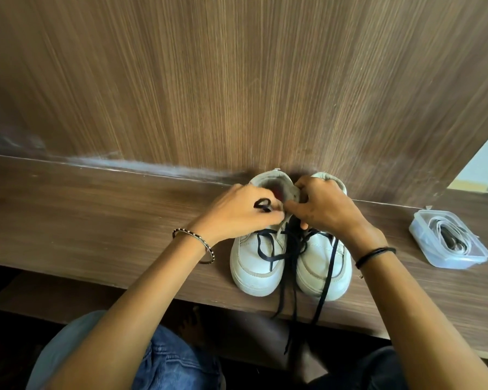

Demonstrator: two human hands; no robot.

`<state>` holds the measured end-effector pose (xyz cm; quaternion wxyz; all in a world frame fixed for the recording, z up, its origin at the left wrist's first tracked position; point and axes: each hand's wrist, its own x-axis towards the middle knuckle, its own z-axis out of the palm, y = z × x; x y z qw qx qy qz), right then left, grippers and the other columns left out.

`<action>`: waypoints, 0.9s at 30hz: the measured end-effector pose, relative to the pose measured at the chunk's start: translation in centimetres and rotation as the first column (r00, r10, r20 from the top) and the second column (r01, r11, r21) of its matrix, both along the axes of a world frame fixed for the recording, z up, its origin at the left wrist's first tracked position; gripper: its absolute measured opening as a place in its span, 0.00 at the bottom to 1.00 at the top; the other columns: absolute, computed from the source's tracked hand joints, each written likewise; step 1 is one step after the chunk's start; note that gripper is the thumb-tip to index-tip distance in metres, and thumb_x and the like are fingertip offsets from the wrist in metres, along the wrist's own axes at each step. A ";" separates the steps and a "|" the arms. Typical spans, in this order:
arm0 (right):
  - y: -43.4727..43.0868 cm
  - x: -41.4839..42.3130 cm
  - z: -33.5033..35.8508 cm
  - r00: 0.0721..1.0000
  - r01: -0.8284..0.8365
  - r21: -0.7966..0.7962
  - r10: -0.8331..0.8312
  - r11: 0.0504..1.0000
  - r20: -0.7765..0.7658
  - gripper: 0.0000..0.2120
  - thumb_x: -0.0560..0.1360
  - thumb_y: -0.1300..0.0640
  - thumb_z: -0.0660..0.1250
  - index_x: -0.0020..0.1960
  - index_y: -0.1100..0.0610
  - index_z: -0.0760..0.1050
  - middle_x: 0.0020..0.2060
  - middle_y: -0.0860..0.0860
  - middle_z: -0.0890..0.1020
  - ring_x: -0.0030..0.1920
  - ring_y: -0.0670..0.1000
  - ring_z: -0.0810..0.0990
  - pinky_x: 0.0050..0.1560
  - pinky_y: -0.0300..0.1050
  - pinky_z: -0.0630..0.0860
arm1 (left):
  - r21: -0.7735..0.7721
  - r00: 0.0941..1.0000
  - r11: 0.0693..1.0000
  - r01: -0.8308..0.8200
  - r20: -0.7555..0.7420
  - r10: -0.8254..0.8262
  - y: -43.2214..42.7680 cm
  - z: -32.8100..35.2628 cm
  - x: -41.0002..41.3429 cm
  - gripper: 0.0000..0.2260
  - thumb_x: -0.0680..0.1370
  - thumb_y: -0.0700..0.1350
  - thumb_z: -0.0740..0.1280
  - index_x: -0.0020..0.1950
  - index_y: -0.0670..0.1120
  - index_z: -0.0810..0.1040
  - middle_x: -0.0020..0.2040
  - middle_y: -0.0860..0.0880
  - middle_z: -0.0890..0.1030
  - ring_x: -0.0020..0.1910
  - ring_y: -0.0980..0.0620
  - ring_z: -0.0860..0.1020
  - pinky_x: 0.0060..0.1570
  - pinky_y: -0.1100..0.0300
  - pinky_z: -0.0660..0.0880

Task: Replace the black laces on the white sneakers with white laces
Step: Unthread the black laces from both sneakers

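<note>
Two white sneakers stand side by side on the wooden shelf, toes toward me: the left sneaker (255,266) and the right sneaker (321,266). Loose black laces (290,266) run down their fronts, and the ends hang over the shelf edge. My left hand (237,212) pinches the black lace at the left sneaker's upper eyelets, with a loop of lace over its fingers. My right hand (324,205) grips the left sneaker's tongue and lace area between the two shoes. White laces (445,237) lie coiled in a clear plastic box (451,260) at the right.
The wooden shelf (110,220) is narrow and backed by a tall wood-grain panel (237,80) right behind the sneakers. My knees in jeans (166,361) are below the front edge. A bright opening (485,164) shows at far right.
</note>
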<state>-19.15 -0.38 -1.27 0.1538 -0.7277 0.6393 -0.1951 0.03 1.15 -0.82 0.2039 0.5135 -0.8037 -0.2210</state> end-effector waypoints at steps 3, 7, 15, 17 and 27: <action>0.0 0.0 -0.1 1.000 0.010 -0.004 -0.010 1.000 -0.018 0.11 0.75 0.48 0.70 0.50 0.54 0.76 0.36 0.52 0.83 0.40 0.53 0.85 0.45 0.56 0.82 | -0.075 0.974 0.994 0.078 0.218 -0.060 -0.1 0.4 0.6 0.08 0.78 0.58 0.70 0.50 0.57 0.86 0.26 0.54 0.69 0.28 0.58 0.70 0.30 0.59 0.63; -0.1 0.0 -0.1 1.000 0.008 -0.006 -0.008 1.000 -0.003 0.10 0.75 0.49 0.70 0.51 0.54 0.76 0.33 0.51 0.83 0.37 0.51 0.85 0.45 0.55 0.83 | -0.113 0.971 0.989 0.094 0.232 -0.066 -0.4 0.5 0.6 0.09 0.78 0.61 0.70 0.49 0.59 0.87 0.25 0.53 0.65 0.28 0.61 0.70 0.30 0.61 0.62; -0.1 -0.2 0.0 0.999 -0.024 0.006 0.023 1.000 0.029 0.07 0.75 0.52 0.71 0.48 0.54 0.76 0.28 0.49 0.82 0.30 0.46 0.84 0.44 0.54 0.83 | -0.251 0.973 0.949 -0.188 0.088 0.216 -0.4 0.0 0.1 0.08 0.80 0.51 0.66 0.42 0.52 0.80 0.30 0.54 0.73 0.35 0.50 0.75 0.37 0.56 0.71; -0.1 -0.2 0.0 0.999 -0.030 0.002 0.030 1.000 0.031 0.07 0.75 0.52 0.71 0.47 0.54 0.75 0.29 0.49 0.82 0.30 0.46 0.84 0.44 0.54 0.83 | -0.287 0.947 0.905 -0.315 -0.026 0.321 -0.7 0.0 0.3 0.08 0.80 0.49 0.65 0.43 0.50 0.80 0.29 0.53 0.73 0.33 0.49 0.74 0.38 0.56 0.70; -0.1 -0.3 0.1 0.999 -0.034 0.016 0.034 0.999 0.025 0.07 0.76 0.52 0.71 0.48 0.54 0.75 0.28 0.49 0.83 0.32 0.46 0.84 0.43 0.52 0.83 | -0.278 0.761 0.769 -0.576 -0.526 0.380 -1.8 -0.4 0.5 0.13 0.85 0.49 0.61 0.44 0.45 0.76 0.30 0.50 0.79 0.28 0.54 0.81 0.37 0.52 0.78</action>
